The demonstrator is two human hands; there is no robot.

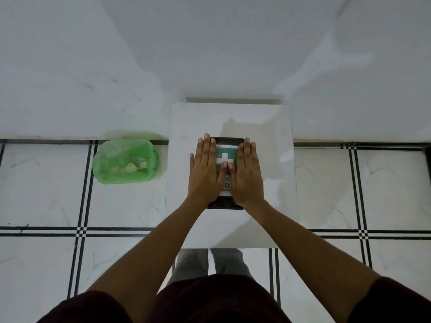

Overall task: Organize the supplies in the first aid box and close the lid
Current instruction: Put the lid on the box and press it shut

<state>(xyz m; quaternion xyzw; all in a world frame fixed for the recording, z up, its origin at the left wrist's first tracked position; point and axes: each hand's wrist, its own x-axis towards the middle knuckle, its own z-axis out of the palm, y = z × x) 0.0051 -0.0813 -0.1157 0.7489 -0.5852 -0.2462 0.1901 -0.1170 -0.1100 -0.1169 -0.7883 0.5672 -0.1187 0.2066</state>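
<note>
The first aid box (225, 152) is a small black case with a green label and white cross on its lid. It lies with the lid down in the middle of a small white marble-look table (268, 159). My left hand (205, 171) rests flat on the left half of the lid, fingers stretched out. Flat on the right half lies my right hand (247, 173). The two thumbs meet over the cross. Both palms cover most of the lid, and no supplies show outside the box.
A green bin (126, 162) lined with a green bag and holding some scraps stands on the tiled floor left of the table. A white wall rises behind the table. My legs show under the table's near edge.
</note>
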